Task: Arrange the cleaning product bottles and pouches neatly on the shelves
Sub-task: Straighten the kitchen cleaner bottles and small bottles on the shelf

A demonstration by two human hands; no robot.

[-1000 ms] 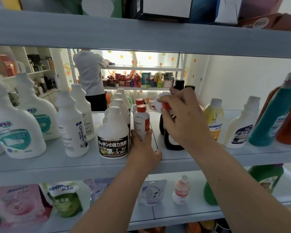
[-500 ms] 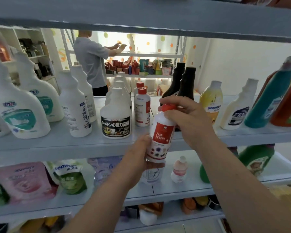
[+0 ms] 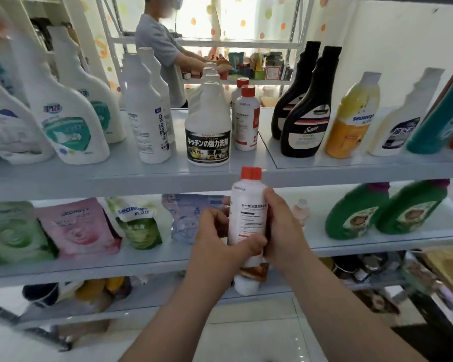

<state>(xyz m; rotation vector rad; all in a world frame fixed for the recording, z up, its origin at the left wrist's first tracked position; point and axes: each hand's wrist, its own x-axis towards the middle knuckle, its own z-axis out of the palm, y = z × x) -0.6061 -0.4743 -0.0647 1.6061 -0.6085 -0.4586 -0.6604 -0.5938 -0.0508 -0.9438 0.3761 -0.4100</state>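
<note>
Head view: a white bottle (image 3: 247, 220) with a red cap is held upright before the shelves (image 3: 89, 176), gripped by the left hand (image 3: 217, 241) and right hand (image 3: 283, 231), fingers curled round it.

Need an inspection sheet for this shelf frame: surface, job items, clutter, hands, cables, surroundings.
Surface: upper shelf carries rows of upright bottles; lower shelf is also stocked.
Job's things: red-capped white bottle held upright in front of the shelves; matching red-capped bottles stand on the upper shelf; pouches and green bottles on the lower shelf.
Clutter: blurred items below the lower shelf, cannot identify.
Hands: left hand and right hand both grip the red-capped white bottle.
Cables: nothing seen.
Surroundings: another person at a far rack.
</note>
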